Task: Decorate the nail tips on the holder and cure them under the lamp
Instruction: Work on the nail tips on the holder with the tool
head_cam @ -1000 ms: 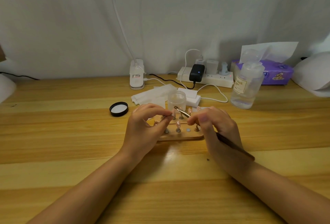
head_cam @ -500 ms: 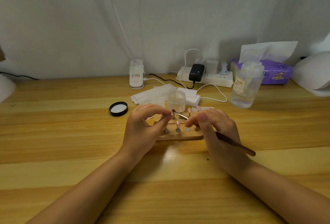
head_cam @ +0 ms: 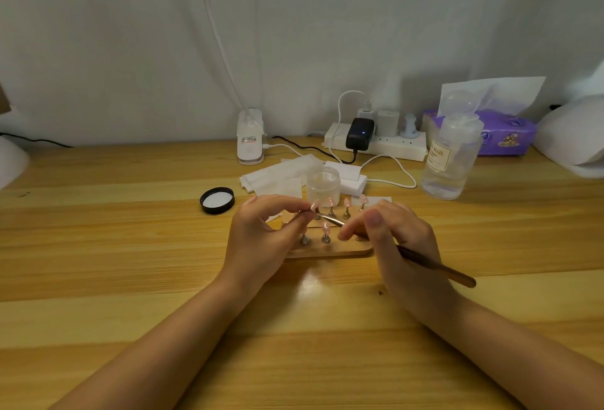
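**Head view: two hands painting a small nail tip above a wooden holder**

Head view, looking down at a wooden desk (head_cam: 130,279). The left hand (head_cam: 261,239) is pinching a small metal stand with a pink nail tip (head_cam: 314,205) between thumb and fingertips, lifting it just above the holder (head_cam: 330,250). The right hand (head_cam: 398,246) is gripping a thin brush (head_cam: 434,267) like a pen, its metal end reaching across to the nail tip the left hand is holding. The two hands are working close together, nearly touching.

The holder is a flat wooden board lying directly beneath both hands. More pink nail tips (head_cam: 346,203) are standing upright on little metal pegs along it.

The nail tips are looking very light, thin and stiff, probably slippery when wet, and easily smudged. Taking hold by the metal peg under each tip, never the painted face, seems the safest way.

Just beyond the hands, a small frosted jar (head_cam: 323,185) is standing open; its contents cannot be made out. Its black lid (head_cam: 217,200) is lying to the left of the left hand, inner side up. Further off to the right of the right hand, a clear pump bottle (head_cam: 449,161) is holding clear liquid, roughly half full. A purple tissue pack (head_cam: 503,133) is sitting behind it, with a sheet sticking up.
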Demonstrator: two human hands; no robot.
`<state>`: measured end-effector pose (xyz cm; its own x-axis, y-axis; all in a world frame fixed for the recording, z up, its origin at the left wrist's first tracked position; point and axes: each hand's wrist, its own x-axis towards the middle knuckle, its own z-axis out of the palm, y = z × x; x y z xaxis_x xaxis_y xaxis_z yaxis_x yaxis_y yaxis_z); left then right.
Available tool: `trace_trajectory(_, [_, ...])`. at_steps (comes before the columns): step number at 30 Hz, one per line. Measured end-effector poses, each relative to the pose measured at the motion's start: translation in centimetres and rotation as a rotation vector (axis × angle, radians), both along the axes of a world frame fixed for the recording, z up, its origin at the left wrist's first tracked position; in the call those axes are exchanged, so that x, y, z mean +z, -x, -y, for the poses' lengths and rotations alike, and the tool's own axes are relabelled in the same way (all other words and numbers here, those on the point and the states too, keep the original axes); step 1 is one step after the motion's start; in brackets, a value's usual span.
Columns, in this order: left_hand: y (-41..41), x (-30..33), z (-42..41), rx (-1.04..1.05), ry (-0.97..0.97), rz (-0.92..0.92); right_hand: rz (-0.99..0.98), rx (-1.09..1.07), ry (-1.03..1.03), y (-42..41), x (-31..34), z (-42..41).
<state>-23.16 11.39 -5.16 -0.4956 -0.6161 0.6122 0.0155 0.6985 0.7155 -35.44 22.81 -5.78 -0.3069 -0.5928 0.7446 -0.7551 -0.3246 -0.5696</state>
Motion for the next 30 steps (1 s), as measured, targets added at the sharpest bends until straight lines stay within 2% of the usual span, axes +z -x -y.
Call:
trace_trajectory(5, [0.05,0.04,-0.10,0.013,-0.020,0.003,0.028,0.009,0.069,0.11,-0.15,0.02])
trace_trajectory(8, [0.07,0.07,-0.16,0.016,-0.036,0.005,0.085,-0.018,0.021,0.26,-0.02,0.10])
trace_trajectory(15, [0.20,-0.04,-0.10,0.009,-0.025,0.004,-0.096,0.014,0.039,0.07,-0.60,0.37])
trace_trajectory(21, [0.12,0.17,-0.26,-0.023,-0.035,-0.017,0.061,-0.020,0.035,0.42,-0.25,0.28])
trace_trajectory(27, [0.18,-0.19,0.05,0.013,-0.024,0.004,-0.088,0.015,0.029,0.02,-0.49,0.38])
trace_trajectory(30, [0.23,-0.16,0.02,0.006,-0.026,-0.009,-0.065,0.001,0.063,0.13,-0.44,0.28])
